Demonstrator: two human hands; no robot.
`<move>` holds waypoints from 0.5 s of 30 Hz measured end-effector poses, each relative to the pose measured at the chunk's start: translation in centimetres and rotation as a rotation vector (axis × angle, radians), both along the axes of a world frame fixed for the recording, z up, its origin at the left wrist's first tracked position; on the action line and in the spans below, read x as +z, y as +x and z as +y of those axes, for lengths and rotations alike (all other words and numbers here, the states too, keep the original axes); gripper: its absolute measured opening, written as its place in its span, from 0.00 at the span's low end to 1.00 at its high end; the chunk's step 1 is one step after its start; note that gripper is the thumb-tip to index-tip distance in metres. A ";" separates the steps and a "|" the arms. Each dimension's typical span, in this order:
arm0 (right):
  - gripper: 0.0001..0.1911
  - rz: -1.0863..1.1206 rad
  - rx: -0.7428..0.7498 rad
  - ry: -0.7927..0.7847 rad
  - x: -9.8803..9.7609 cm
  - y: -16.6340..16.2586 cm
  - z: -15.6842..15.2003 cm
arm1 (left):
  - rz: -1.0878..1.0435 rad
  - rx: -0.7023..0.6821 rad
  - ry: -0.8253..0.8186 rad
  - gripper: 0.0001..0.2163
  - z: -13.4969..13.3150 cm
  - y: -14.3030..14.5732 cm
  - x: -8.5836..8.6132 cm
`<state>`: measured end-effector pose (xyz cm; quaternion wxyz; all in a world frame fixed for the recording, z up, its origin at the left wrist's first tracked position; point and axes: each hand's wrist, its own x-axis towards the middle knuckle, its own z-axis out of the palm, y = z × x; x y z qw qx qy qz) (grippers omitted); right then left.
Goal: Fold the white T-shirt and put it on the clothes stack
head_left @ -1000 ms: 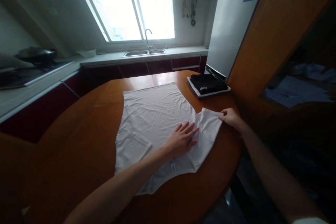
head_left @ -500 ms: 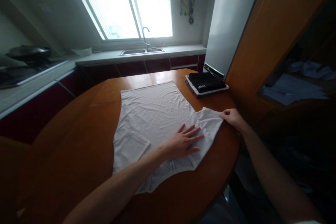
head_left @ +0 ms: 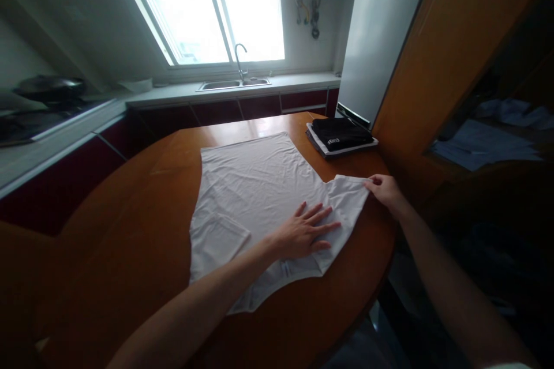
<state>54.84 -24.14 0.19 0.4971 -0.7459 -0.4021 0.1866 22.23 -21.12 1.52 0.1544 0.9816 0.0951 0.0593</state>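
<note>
So the white T-shirt (head_left: 255, 184) is lying spread out on the round wooden table (head_left: 130, 230), collar end toward the person, hem toward the window. Compared with a second ago not much moves. The left hand (head_left: 303, 233) slides a little further to the right across the chest area, and its fingertips now sit right at the seam where the sleeve (head_left: 346, 202) starts. It's flat, palm down, fingers spread and relaxed, just pressing the cloth and not gripping anything. The right hand (head_left: 385, 190) is at the far edge of that sleeve, fingers closed in a pinch on the hem, same spot as before. The sleeve looks drawn out a touch straighter and smoother between the two hands, so the fabric there is lying flatter than it was. Harder to make out: the thumb of the right hand is tucked behind the cloth, so how deep the pinch goes isn't clear. The other sleeve isn't visible as a sleeve at all, only a squarish folded flap (head_left: 219, 239) near the left forearm. The small tag (head_left: 283, 269) by the collar is unreadable. The folded dark clothes (head_left: 341, 135) by the fridge (head_left: 381, 29) show white lettering too blurry to read
</note>
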 end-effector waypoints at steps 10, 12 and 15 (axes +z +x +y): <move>0.11 -0.046 0.073 0.259 4.7 -5.8 -0.6 | -0.275 0.181 -0.280 0.25 0.1 0.4 0.0; 0.10 -0.053 0.155 0.306 5.4 -8.3 -0.9 | -0.469 0.362 -0.476 0.26 0.5 1.0 -0.5; 0.10 -0.099 0.320 0.298 5.2 -11.8 -1.1 | -0.673 0.590 -0.828 0.31 1.3 1.8 -1.4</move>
